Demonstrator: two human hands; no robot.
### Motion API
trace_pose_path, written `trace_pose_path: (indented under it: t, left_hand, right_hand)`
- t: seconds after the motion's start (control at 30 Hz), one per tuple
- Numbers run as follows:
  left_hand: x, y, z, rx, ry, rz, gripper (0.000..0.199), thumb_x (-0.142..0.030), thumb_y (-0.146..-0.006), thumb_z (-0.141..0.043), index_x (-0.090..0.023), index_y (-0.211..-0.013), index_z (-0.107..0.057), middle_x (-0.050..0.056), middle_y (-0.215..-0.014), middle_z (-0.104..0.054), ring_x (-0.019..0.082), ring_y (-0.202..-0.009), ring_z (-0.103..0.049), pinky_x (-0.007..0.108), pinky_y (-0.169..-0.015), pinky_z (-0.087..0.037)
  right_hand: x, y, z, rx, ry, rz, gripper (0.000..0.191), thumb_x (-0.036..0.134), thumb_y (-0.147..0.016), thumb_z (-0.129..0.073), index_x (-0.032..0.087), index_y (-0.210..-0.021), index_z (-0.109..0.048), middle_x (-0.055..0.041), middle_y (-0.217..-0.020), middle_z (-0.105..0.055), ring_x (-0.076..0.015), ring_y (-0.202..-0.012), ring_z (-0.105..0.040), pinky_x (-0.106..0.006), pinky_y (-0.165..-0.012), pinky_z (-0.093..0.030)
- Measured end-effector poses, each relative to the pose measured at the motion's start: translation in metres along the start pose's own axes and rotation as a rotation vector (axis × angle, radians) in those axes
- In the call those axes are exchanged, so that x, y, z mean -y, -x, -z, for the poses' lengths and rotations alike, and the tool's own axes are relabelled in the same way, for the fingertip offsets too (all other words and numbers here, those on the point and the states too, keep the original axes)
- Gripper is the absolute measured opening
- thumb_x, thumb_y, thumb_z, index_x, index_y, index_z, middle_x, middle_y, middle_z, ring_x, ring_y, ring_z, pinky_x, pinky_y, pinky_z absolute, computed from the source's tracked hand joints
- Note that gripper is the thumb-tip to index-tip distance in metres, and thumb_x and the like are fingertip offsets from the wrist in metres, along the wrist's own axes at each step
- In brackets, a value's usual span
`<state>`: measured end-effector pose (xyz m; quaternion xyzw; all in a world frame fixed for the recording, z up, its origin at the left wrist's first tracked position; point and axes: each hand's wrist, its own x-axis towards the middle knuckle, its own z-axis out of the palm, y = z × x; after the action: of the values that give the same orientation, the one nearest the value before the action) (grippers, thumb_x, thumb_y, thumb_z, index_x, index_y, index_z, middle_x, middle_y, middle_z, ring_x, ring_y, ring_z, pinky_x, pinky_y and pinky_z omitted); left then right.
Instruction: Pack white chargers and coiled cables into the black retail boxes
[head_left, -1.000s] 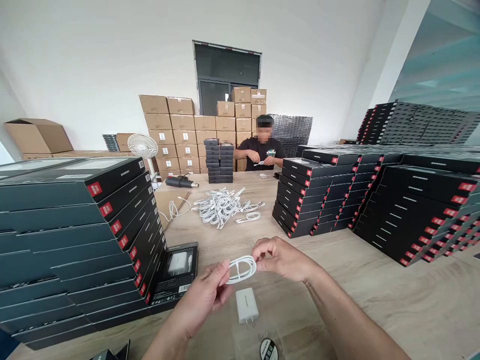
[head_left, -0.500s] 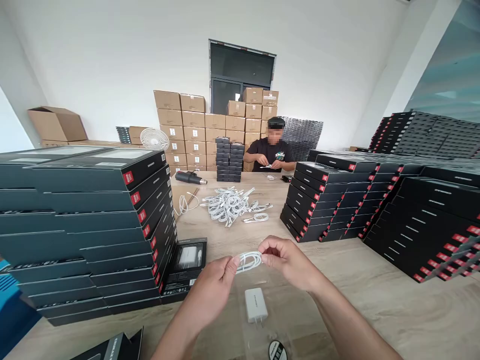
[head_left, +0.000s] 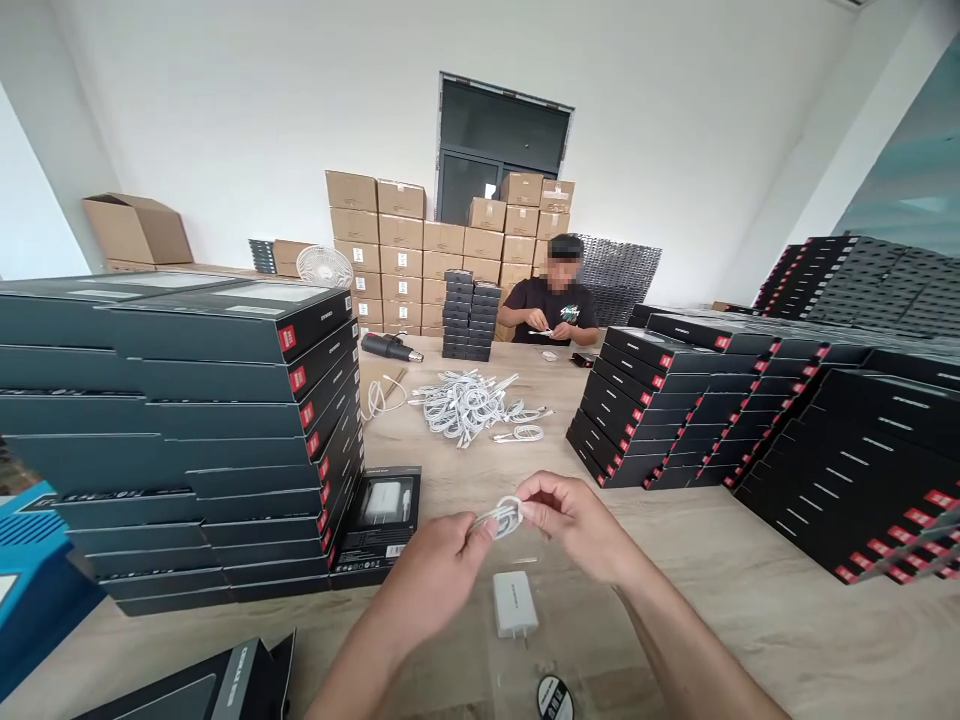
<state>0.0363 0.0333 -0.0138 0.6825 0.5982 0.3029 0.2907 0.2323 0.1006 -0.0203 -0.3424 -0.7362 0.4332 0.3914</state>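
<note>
Between both hands is a coiled white charging cable. My left hand is closed on the left end of the coil, thumb on top. The fingers of my right hand pinch the coil's right end. Below the hands, a white charger plug lies on the table in a clear plastic tray, its metal prongs toward me. A round black-and-white label shows at the tray's near end. To the left is a black box with a charger and cable visible through its window.
Tall stacks of black boxes stand at left, with more stacks at right. A pile of white cables lies ahead, near a heat gun. An open black box sits front left. A co-worker sits across the table.
My left hand has shifted slightly right, closer to my right hand, and the cable coil looks more bunched. The whole view has turned a little left.
</note>
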Motion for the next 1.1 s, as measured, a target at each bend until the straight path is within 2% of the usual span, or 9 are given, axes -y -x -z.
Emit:
trace_pose_path:
  t: [0.1,0.17,0.27,0.47,0.7,0.8,0.93,1.0,1.1]
  left_hand:
    - [-0.003,-0.001,0.0,0.071,0.008,-0.033,0.034,-0.047,-0.089,-0.047,-0.024,-0.065,-0.04,-0.003,-0.062,-0.047,0.016,-0.059,-0.041,0.027,-0.056,-0.023]
    - [-0.003,-0.002,0.0,0.058,-0.033,-0.047,0.03,-0.041,-0.088,-0.047,-0.023,-0.065,-0.039,-0.003,-0.061,-0.048,0.015,-0.058,-0.04,0.027,-0.056,-0.022]
    - [0.002,-0.004,-0.001,0.011,-0.106,-0.029,0.031,-0.039,-0.089,-0.044,-0.024,-0.064,-0.036,-0.003,-0.059,-0.046,0.015,-0.056,-0.038,0.027,-0.055,-0.021]
    - [0.001,-0.005,-0.005,-0.022,-0.17,0.059,0.03,-0.039,-0.09,-0.045,-0.024,-0.065,-0.039,-0.002,-0.061,-0.05,0.015,-0.056,-0.039,0.028,-0.055,-0.022]
    - [-0.012,-0.005,-0.007,-0.142,-0.422,0.189,0.024,-0.03,-0.087,-0.045,-0.023,-0.064,-0.046,0.005,-0.067,-0.06,0.019,-0.061,-0.05,0.03,-0.056,-0.02]
    - [-0.014,-0.003,-0.004,-0.155,-0.332,0.185,0.022,-0.032,-0.084,-0.049,-0.023,-0.064,-0.047,0.002,-0.063,-0.059,0.018,-0.058,-0.048,0.029,-0.055,-0.022]
    - [-0.013,-0.003,-0.005,-0.134,-0.149,0.165,0.029,-0.043,-0.073,-0.065,-0.024,-0.062,-0.047,-0.003,-0.059,-0.055,0.015,-0.056,-0.045,0.027,-0.053,-0.024]
    - [-0.012,-0.004,-0.007,-0.203,-0.118,0.141,0.027,-0.041,-0.069,-0.069,-0.023,-0.063,-0.049,-0.001,-0.065,-0.058,0.015,-0.06,-0.048,0.026,-0.055,-0.026]
    - [-0.011,-0.007,-0.013,-0.275,-0.033,0.085,0.022,-0.035,-0.071,-0.067,-0.022,-0.064,-0.051,-0.002,-0.067,-0.059,0.014,-0.062,-0.049,0.025,-0.057,-0.03]
  right_hand:
    - [-0.006,-0.002,0.001,-0.055,0.027,0.037,0.015,0.035,-0.087,-0.065,0.021,-0.088,-0.067,-0.0004,-0.077,-0.062,-0.0153,-0.07,-0.055,-0.028,-0.065,-0.043]
    - [-0.006,-0.003,0.001,-0.06,-0.014,0.039,0.016,0.037,-0.088,-0.065,0.021,-0.088,-0.067,0.0,-0.076,-0.062,-0.0157,-0.07,-0.056,-0.029,-0.066,-0.044]
    - [-0.003,-0.002,0.001,-0.005,-0.131,-0.013,0.022,0.042,-0.085,-0.068,0.02,-0.087,-0.067,0.0008,-0.071,-0.063,-0.0152,-0.067,-0.055,-0.029,-0.066,-0.044]
    - [-0.003,-0.003,0.004,0.067,-0.309,-0.192,0.034,0.048,-0.073,-0.079,0.016,-0.083,-0.072,-0.0026,-0.074,-0.069,-0.0146,-0.066,-0.057,-0.028,-0.064,-0.042]
    - [0.002,-0.002,0.001,0.005,-0.139,-0.12,0.033,0.048,-0.077,-0.075,0.017,-0.085,-0.071,-0.005,-0.085,-0.072,-0.0189,-0.081,-0.06,-0.033,-0.08,-0.043]
    - [0.004,-0.002,0.0,0.033,-0.212,-0.107,0.031,0.048,-0.078,-0.076,0.018,-0.085,-0.069,-0.0021,-0.08,-0.069,-0.0171,-0.077,-0.058,-0.031,-0.077,-0.043]
    - [0.001,-0.004,-0.001,0.09,-0.357,-0.175,0.032,0.048,-0.075,-0.079,0.018,-0.082,-0.069,0.0,-0.075,-0.066,-0.014,-0.07,-0.056,-0.029,-0.072,-0.043]
    - [-0.001,-0.004,0.0,0.085,-0.37,-0.183,0.034,0.048,-0.073,-0.081,0.017,-0.08,-0.069,0.0002,-0.073,-0.065,-0.0133,-0.068,-0.055,-0.028,-0.071,-0.043]
    - [0.0,-0.004,0.001,0.065,-0.382,-0.172,0.035,0.049,-0.072,-0.082,0.017,-0.081,-0.069,0.0007,-0.071,-0.065,-0.0135,-0.068,-0.056,-0.029,-0.071,-0.044]
